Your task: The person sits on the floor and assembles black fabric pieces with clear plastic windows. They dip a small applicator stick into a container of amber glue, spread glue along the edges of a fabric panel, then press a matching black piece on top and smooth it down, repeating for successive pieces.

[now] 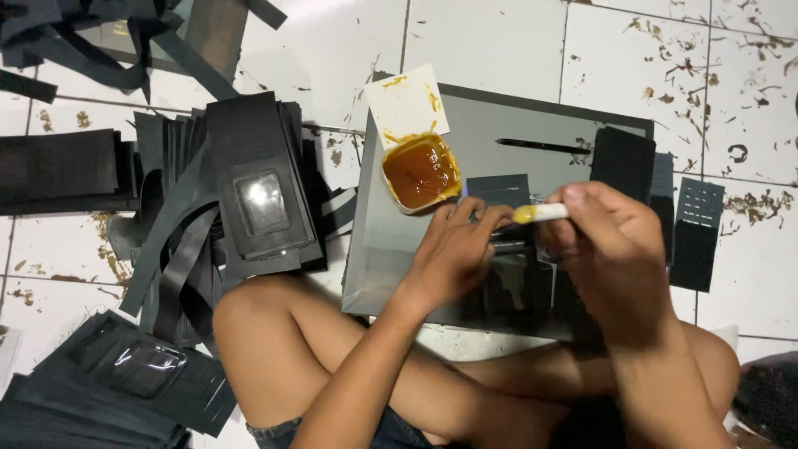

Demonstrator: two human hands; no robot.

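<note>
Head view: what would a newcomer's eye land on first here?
First, the small square tub of amber glue at the centre, on a grey board laid over the stained white tile floor. Just right of it, the right hand holds a white-handled brush with a yellow tip, while the left hand presses a black piece below. To the left lies a stack of black card sleeves with clear windows.

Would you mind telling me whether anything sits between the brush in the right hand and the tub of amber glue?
Only the left hand's fingertips lie near that path; the brush in the right hand otherwise faces open board up to the glue tub.
</note>
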